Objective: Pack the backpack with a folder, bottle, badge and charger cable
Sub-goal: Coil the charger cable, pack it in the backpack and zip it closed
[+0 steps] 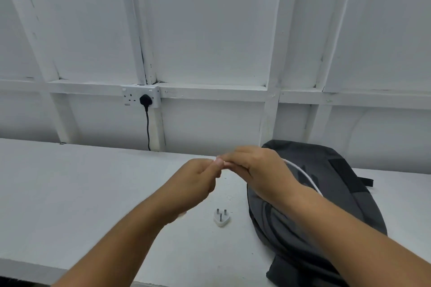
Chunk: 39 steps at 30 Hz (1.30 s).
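A dark grey backpack [326, 193] lies flat on the white table [70, 193] at the right. My right hand [258, 170] and my left hand [198, 179] meet above the table, both pinching a thin white charger cable [303, 173]. The cable curves from my right hand back over the backpack and disappears behind my right forearm. A white three-pin charger plug [222, 217] lies pins-up on the table below my hands, just left of the backpack. No folder, bottle or badge is in view.
A white wall socket [140, 96] with a black plug [145, 100] and black cord sits on the panelled wall behind the table. The table's front edge runs along the lower left.
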### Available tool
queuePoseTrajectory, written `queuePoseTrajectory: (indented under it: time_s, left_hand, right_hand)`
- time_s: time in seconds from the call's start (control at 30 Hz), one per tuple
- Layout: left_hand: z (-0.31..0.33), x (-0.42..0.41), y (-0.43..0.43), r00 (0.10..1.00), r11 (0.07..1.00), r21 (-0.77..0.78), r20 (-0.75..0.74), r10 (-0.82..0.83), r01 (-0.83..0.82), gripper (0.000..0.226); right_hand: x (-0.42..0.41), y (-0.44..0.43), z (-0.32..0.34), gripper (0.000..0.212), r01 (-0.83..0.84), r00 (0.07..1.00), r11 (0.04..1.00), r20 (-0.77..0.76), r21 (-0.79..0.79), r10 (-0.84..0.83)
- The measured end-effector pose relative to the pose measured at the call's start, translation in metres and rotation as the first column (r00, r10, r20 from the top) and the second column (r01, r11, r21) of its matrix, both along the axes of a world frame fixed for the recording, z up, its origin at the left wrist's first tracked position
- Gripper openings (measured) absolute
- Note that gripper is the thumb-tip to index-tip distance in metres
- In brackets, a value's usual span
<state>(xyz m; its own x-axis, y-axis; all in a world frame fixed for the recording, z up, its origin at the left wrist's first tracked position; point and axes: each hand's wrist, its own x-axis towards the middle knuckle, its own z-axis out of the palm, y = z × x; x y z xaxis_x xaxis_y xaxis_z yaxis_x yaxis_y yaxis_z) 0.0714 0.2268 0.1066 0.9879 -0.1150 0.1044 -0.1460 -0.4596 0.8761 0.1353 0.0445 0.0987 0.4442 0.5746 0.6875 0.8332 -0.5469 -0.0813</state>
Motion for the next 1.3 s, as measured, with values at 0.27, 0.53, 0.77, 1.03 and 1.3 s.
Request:
queuePoseTrajectory:
  time_s: [0.27, 0.53, 0.77, 1.03, 1.3]
  left_hand:
    - [0.034, 0.003, -0.009, 0.947, 0.295, -0.955, -0.108, -0.301, -0.015, 0.03]
    - [0.05, 0.041, -0.016, 0.986, 0.315, -0.946, 0.119, 0.116, 0.077, 0.031]
    - [0.021, 0.043, 0.013, 0.961, 0.991, -0.135, 0.277, 0.011, 0.027, 0.038]
    - [0.003, 0.019, 0.005, 0.982, 0.883, -0.441, -0.02, -0.186, 0.158, 0.047]
    - [0.023, 0.011, 0.001, 0.916, 0.456, -0.863, 0.021, -0.402, 0.22, 0.036]
  right_hand:
    - [-0.003, 0.014, -0.043, 0.03, 0.181, 0.884, 0.933, -0.468, 0.31, -0.016]
    - [-0.063, 0.049, -0.048, 0.023, 0.067, 0.719, 0.981, -0.69, 0.185, 0.081]
    - [-0.048, 0.03, 0.019, 0.027, 0.092, 0.908, 0.992, -0.416, 0.085, -0.049]
    - [0.022, 0.01, 0.055, 0.034, 0.036, 0.929, 0.994, -0.371, 0.101, 0.004]
    - [0.012, 0.028, -0.023, 0.043, -0.02, 0.7, 0.897, -0.635, 0.441, 0.328]
